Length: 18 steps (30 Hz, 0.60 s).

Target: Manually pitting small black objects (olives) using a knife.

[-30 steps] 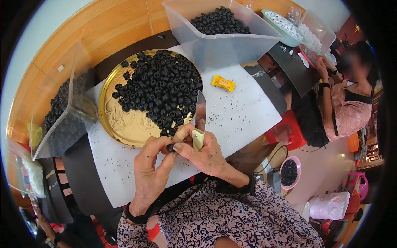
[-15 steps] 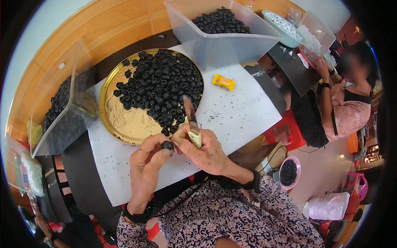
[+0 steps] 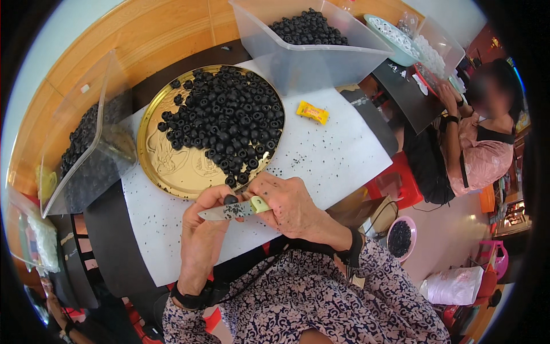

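Note:
Pinched in my left hand (image 3: 201, 226) is a small round black piece (image 3: 230, 199), partly hidden behind the blade. My right hand (image 3: 292, 207) is closed round the pale handle of a small knife (image 3: 232, 211). The blade points left, lies across the front of the piece and carries black crumbs. Just beyond my hands a round gold tray (image 3: 163, 172) holds a heap of similar black pieces (image 3: 229, 114), many with a hole. White paper (image 3: 332, 155) strewn with black specks lies under the tray.
Behind the tray stands a clear tub (image 3: 321, 63) of black pieces; another clear tub (image 3: 97, 149) is at the left. A yellow wrapped packet (image 3: 312, 112) lies on the paper. A co-worker (image 3: 481, 132) sits at the right, near a pink bowl (image 3: 402, 238) on the floor.
The knife has swung from pointing up and away to lying leftward across the black piece. My right hand has turned over with it; my left hand still pinches the piece.

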Available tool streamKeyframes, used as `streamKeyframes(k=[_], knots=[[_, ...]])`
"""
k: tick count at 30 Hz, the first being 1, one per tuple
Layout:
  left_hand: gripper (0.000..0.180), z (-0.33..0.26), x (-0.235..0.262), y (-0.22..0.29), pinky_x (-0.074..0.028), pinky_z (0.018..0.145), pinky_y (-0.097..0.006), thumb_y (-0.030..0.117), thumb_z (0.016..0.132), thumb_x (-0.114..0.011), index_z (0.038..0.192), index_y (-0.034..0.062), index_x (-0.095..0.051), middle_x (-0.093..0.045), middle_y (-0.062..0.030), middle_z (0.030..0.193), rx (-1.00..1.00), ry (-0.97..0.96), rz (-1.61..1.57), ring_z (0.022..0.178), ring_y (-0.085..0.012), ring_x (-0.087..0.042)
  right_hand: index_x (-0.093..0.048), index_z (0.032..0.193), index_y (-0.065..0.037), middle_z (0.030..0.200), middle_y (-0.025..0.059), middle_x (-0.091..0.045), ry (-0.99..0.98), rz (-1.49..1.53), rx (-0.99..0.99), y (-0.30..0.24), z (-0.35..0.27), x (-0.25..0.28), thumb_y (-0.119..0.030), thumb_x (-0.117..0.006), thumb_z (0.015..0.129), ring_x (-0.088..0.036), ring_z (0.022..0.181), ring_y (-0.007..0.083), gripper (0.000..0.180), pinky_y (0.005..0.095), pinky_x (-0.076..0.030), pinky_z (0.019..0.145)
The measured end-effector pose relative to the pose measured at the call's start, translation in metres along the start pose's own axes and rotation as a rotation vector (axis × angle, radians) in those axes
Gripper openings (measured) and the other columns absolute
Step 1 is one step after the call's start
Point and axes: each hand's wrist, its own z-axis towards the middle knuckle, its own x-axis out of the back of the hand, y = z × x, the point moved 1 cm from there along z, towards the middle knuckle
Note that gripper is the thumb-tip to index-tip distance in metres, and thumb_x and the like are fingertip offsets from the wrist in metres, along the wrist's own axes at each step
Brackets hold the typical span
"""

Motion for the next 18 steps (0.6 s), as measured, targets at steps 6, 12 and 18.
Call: streamKeyframes(k=[6, 12, 18], knots=[[0.015, -0.0017, -0.0015, 0.0020, -0.043, 0.078, -0.026, 0.001, 0.087, -0.053, 0.101, -0.0021, -0.057, -0.059, -0.0055, 0.092, 0.023, 0.025, 0.072, 0.082, -0.0120, -0.054, -0.049, 0.089, -0.004, 0.080, 0.0073, -0.051, -0.034, -0.086, -0.007, -0.0036, 0.0016, 0.0011, -0.012, -0.071, 0.069, -0.059, 0.062, 0.0257, 0.031, 0.0348, -0.048, 0.050], [0.018, -0.0026, -0.0023, 0.0043, -0.043, 0.077, -0.026, -0.001, 0.085, -0.052, 0.102, -0.0028, -0.057, -0.058, -0.0048, 0.091, 0.014, 0.028, 0.053, 0.081, -0.0114, -0.053, -0.053, 0.084, -0.005, 0.076, 0.0061, -0.055, -0.012, -0.074, -0.041, -0.0071, 0.0039, 0.0020, -0.009, -0.068, 0.072, -0.060, 0.059, 0.0237, 0.020, 0.0310, -0.047, 0.049], [0.019, -0.0035, -0.0016, 0.0057, -0.042, 0.077, -0.025, -0.001, 0.083, -0.053, 0.101, -0.0030, -0.057, -0.058, -0.0045, 0.086, 0.036, 0.043, 0.061, 0.080, -0.0112, -0.054, -0.050, 0.091, -0.004, 0.082, 0.0076, -0.052, -0.049, -0.126, -0.005, -0.0040, 0.0019, -0.0001, -0.011, -0.070, 0.068, -0.060, 0.060, 0.0260, 0.031, 0.0351, -0.048, 0.049]])
